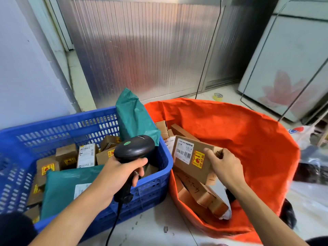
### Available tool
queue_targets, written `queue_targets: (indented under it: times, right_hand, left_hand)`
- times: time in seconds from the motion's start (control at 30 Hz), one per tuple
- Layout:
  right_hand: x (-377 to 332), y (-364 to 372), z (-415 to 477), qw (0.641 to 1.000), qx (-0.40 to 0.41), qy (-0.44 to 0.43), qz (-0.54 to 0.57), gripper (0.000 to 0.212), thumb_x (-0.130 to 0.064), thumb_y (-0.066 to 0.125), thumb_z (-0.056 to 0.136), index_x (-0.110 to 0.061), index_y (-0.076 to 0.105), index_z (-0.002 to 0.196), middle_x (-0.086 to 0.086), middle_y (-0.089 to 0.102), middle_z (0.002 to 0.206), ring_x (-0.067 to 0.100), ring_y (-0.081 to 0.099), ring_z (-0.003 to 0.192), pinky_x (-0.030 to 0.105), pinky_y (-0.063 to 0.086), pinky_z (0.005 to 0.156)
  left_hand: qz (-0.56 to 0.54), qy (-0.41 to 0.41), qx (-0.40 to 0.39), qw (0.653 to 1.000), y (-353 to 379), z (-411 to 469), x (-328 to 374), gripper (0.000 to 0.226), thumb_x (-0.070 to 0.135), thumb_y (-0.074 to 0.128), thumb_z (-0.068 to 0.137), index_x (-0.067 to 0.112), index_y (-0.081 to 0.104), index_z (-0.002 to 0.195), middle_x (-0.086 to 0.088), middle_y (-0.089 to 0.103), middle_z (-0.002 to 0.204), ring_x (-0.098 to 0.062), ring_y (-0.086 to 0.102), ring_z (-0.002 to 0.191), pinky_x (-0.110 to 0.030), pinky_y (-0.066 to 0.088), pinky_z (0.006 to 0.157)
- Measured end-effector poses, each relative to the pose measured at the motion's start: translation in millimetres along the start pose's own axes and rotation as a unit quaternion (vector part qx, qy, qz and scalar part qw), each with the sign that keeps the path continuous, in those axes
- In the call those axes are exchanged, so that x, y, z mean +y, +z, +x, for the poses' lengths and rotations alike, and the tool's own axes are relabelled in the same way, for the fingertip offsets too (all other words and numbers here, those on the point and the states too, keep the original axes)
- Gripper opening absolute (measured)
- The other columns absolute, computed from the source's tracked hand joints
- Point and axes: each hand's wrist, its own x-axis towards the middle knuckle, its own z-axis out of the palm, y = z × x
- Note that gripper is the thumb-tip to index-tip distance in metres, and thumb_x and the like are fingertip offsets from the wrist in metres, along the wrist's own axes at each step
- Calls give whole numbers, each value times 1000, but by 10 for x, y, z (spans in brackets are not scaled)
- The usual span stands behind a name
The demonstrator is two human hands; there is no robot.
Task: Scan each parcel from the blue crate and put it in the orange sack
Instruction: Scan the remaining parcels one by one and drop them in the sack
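One blue crate (156, 183) holds two green mailers (62, 185). The left hand (113, 176) grips one black scanner (133, 148); the right hand (225, 167) grasps one brown parcel (188, 157), white-labelled with a yellow sticker, over the orange sack (248, 139).

Ribbed metal shutter (142, 50), pale wall (21, 68) — stained floor (156, 226)

left hand (117, 176): bare | right hand (225, 166): bare | forearms (74, 213): bare

A yellow tape roll (218, 96) lies near a lotus-printed cabinet (287, 68), before a ribbed metal shutter (142, 50).
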Motion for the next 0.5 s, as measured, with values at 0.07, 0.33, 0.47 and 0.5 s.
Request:
queue_targets:
  times: [0.07, 0.33, 0.47, 0.5]
  right_hand:
    - [9, 44, 45, 1000, -12, 12, 21, 53, -68, 52, 92, -15, 58, 98, 3, 67, 95, 27, 63, 82, 36, 41, 62]
    - [48, 324, 94, 990, -118, 54, 49, 45, -56, 55, 97, -15, 49, 116, -2, 68, 92, 16, 74, 66, 30, 48, 55]
    - [54, 436, 92, 991, -127, 35, 23, 40, -56, 57, 96, -20, 50, 112, 3, 70, 98, 18, 71, 76, 29, 45, 58]
    - [50, 470, 98, 991, -129, 33, 23, 42, -59, 57, 95, -21, 51, 111, 4, 70, 100, 20, 70, 80, 31, 49, 62]
  left_hand:
    - [-1, -3, 6, 1000, -4, 6, -10, 26, 20, 77, 91, -6, 70, 92, -18, 68, 75, -25, 49, 54, -38, 46, 70]
    - [5, -11, 8, 1000, -1, 53, -28, 29, 20, 76, 92, -8, 69, 90, -17, 68, 74, -26, 50, 56, -37, 47, 69]
    - [1, -16, 7, 1000, 30, 125, 11, 26, 19, 76, 92, -3, 69, 81, -12, 65, 66, -27, 49, 57, -37, 46, 69]
    - [-1, -16, 9, 1000, 39, 139, 23, 25, 19, 75, 92, -1, 68, 79, -11, 64, 64, -26, 49, 57, -37, 46, 69]
